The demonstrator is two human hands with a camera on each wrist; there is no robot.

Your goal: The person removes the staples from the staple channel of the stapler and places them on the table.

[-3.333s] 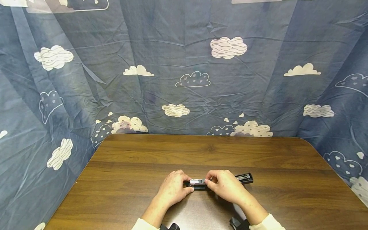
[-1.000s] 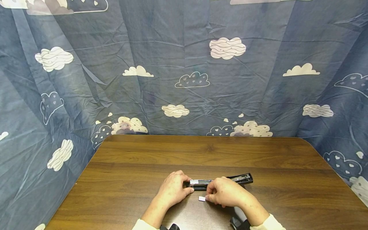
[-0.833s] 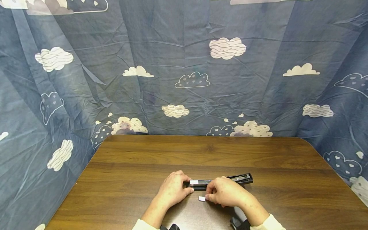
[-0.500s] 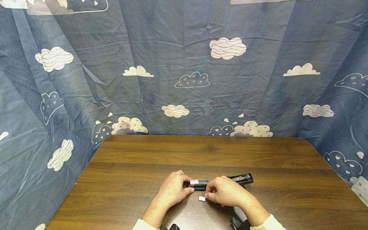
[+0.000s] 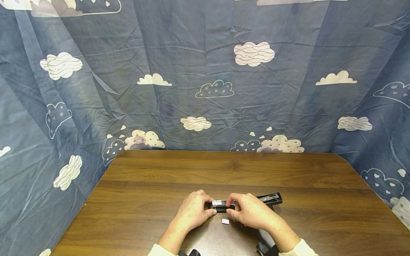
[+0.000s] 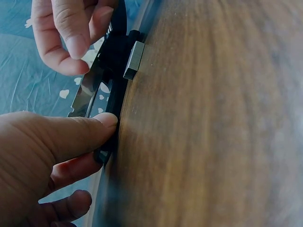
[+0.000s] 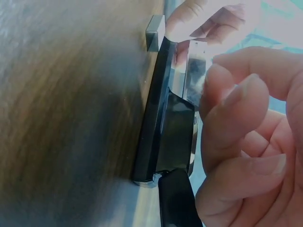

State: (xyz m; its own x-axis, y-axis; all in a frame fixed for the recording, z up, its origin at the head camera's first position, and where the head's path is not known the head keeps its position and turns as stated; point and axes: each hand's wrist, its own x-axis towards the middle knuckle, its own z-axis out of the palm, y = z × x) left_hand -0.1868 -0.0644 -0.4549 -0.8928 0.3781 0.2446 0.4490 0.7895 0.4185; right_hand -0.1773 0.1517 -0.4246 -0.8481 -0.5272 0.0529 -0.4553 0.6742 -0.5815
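An opened black stapler (image 5: 221, 209) lies on the table, its top arm (image 5: 271, 198) swung back to the right and its metal magazine exposed. My left hand (image 5: 193, 209) pinches the left end of its base between thumb and fingers. Just in front of the stapler lies a short stick of staples (image 5: 225, 221), standing beside the base in the left wrist view. Over the middle of the stapler is my right hand (image 5: 251, 210), thumb and index finger bent and apart. The right wrist view shows nothing between its fingers (image 7: 236, 127); whether a fingertip touches the magazine is unclear.
A brown wooden table (image 5: 153, 170) carries these things. Behind it and on both sides hangs a blue cloth (image 5: 179, 96) with cloud prints. Black wrist straps (image 5: 267, 249) show at the lower edge.
My right hand went from the stapler to the table in front, where the staple stick now lies, let it go, and rose back over the stapler. The left hand stayed put.
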